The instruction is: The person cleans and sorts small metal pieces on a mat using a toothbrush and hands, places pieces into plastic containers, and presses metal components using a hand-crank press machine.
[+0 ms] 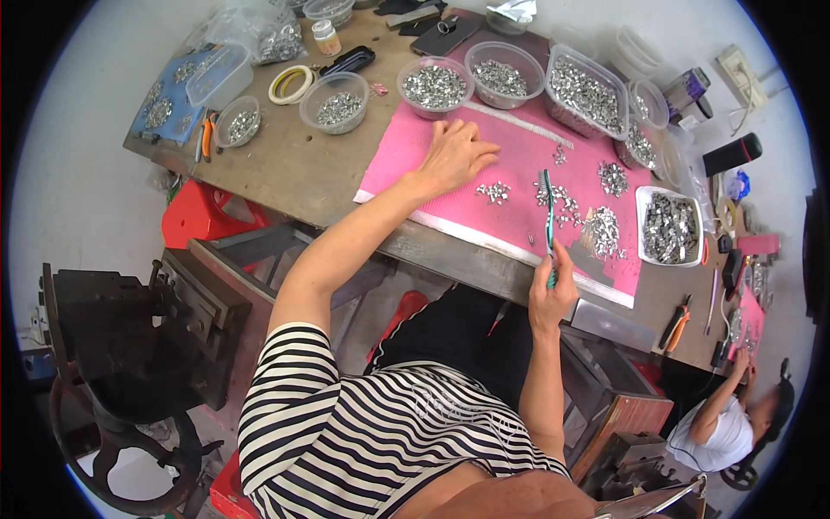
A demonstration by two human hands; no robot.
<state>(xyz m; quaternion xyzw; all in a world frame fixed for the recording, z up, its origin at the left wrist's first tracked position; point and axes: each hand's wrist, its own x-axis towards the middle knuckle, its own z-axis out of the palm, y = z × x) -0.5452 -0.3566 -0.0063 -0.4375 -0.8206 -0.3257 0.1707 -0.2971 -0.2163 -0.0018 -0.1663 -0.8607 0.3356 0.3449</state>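
My right hand (553, 294) is closed around the handle of a green toothbrush (550, 227). The brush points away from me, its bristle head over loose small silvery metal pieces (566, 208) on the pink mat (406, 164). Over the mat's left part, just in front of a round tub of metal pieces (435, 86), my left hand (454, 157) is palm down with bent fingers apart; nothing shows in it, though its fingertips are partly hidden. Between my hands lies a small group of pieces (494, 193). A larger heap (603, 232) lies right of the brush.
More tubs of metal pieces line the back, including a rectangular one (588, 86). A white basket (668, 227) of pieces stands at right. Tape rolls (290, 85) and orange-handled pliers (207, 137) lie left. Another person (722, 428) works at far right. A dark machine (130, 329) stands lower left.
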